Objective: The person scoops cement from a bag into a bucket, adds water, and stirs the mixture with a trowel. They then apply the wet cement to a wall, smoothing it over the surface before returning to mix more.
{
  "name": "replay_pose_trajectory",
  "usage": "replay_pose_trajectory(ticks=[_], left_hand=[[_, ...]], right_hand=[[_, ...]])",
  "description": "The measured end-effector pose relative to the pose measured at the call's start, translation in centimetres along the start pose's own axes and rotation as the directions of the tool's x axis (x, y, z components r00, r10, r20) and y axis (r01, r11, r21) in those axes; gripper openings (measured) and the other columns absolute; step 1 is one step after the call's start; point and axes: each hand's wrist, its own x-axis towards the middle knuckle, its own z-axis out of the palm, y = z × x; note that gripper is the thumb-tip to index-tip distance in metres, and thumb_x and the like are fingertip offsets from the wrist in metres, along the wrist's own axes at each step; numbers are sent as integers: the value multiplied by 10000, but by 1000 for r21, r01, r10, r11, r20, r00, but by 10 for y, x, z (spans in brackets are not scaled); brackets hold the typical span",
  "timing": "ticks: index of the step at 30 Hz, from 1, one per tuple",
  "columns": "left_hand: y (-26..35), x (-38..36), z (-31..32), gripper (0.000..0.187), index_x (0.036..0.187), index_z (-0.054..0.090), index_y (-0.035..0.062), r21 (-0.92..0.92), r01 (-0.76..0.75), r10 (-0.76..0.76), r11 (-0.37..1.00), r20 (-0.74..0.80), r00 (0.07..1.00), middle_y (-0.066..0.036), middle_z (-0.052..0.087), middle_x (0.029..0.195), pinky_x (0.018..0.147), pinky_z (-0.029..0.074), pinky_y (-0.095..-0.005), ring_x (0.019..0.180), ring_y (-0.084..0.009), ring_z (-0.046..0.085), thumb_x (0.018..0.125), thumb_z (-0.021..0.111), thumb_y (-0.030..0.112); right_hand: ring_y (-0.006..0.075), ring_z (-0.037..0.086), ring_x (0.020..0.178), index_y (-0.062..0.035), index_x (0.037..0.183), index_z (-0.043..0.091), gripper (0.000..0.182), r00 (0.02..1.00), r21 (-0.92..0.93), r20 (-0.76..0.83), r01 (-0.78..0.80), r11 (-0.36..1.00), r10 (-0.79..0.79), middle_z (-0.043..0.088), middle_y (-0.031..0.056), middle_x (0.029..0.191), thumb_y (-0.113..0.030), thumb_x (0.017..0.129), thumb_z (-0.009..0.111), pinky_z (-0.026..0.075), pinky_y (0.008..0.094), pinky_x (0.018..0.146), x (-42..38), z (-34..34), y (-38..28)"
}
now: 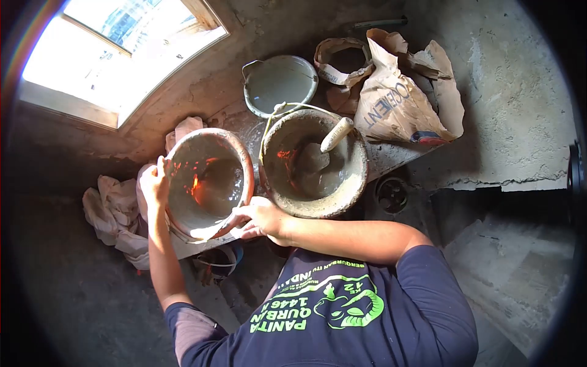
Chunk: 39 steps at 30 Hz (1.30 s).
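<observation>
My left hand (155, 182) grips the left side of a bucket (247, 174) with a reddish, worn rim. My right hand (262, 218) holds the same bucket at its near right edge, fingers bent over the rim. Wet grey matter lies inside it, and sunlight glows orange through its wall. Just right of it stands a mortar-crusted bucket (356, 183) with a raised handle. A trowel (337, 135) leans inside that one, its pale grip resting toward the right rim and its blade down in the grey mix.
Behind stands a pail (281, 85) of greyish liquid. An open paper cement bag (394, 104) and a rolled-down paper bag (345, 73) sit at the back right. Crumpled whitish sacks (116, 214) lie left. The board (397, 156) under the buckets ends near me; a window (116, 55) is upper left.
</observation>
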Motion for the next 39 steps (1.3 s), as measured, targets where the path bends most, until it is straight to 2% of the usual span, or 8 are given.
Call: replay_pose_trajectory(ticks=[5, 20, 28, 30, 31, 33, 35, 39], left_hand=[[-80, 9, 43, 617, 542, 513, -24, -73, 110, -111, 991, -13, 994, -143, 418, 472, 488, 293, -432, 437, -218, 342, 958, 664, 406], [-48, 62, 86, 615, 542, 580, -11, 29, 68, -70, 997, 50, 996, -210, 540, 542, 567, 438, -455, 485, -338, 539, 936, 637, 458], [-48, 49, 88, 484, 762, 702, 12, -76, 296, -276, 952, 205, 939, -195, 654, 714, 696, 497, -432, 647, -321, 634, 942, 629, 456], [-50, 22, 82, 393, 909, 730, 45, -9, 64, -64, 998, -243, 968, -150, 708, 844, 741, 516, -410, 688, -317, 634, 937, 649, 429], [-10, 0, 55, 290, 979, 723, 58, 37, 39, -20, 999, -431, 902, -94, 727, 914, 722, 529, -358, 686, -259, 628, 929, 691, 341], [53, -54, 21, 153, 883, 670, 7, -491, 90, -317, 866, -400, 860, -4, 627, 741, 574, 415, -226, 635, -51, 506, 947, 670, 146], [75, -122, 25, 247, 770, 604, 26, -698, -9, -270, 716, -289, 919, 30, 521, 637, 496, 348, -215, 549, -47, 442, 986, 552, 135], [154, -211, 83, 389, 867, 636, 50, -696, 705, -422, 138, 602, 678, -19, 579, 717, 478, 459, -241, 563, -77, 535, 1050, 500, 365]], right_hand=[[156, 644, 735, -58, 1109, 563, 304, 997, 45, -48, 62, 997, -60, 637, 86, 960, -339, 996, 583, 567, 288, 685, 53, 13, -13], [168, 644, 722, -42, 1067, 588, 336, 957, -60, -142, 247, 967, -253, 639, 91, 918, -356, 953, 628, 569, 298, 667, 71, -2, -58], [258, 700, 849, -4, 1358, 528, 479, 960, -178, -101, 241, 954, -261, 648, 187, 1147, -247, 960, 637, 588, 331, 766, 18, -19, -74], [191, 697, 845, -21, 1331, 604, 461, 746, -709, 57, 498, 499, -664, 675, 150, 1153, -173, 906, 696, 582, 319, 748, -18, -49, -93], [198, 688, 875, -21, 1222, 669, 373, 559, -873, 106, 449, 192, -822, 675, 161, 1137, -73, 854, 707, 565, 318, 776, -48, -51, -113], [325, 616, 1113, -27, 1172, 668, 353, 245, -916, 399, 77, -393, -883, 652, 183, 1140, -59, 824, 715, 482, 424, 984, -78, -97, -149], [376, 584, 1176, -5, 1219, 654, 412, 369, -953, 265, -42, -300, -891, 638, 200, 1208, -142, 838, 731, 438, 457, 1048, -93, -128, -161], [402, 610, 1147, 9, 1258, 635, 478, 581, -959, 181, -75, -274, -793, 660, 233, 1198, -192, 837, 741, 456, 444, 1034, -78, -187, -148]])
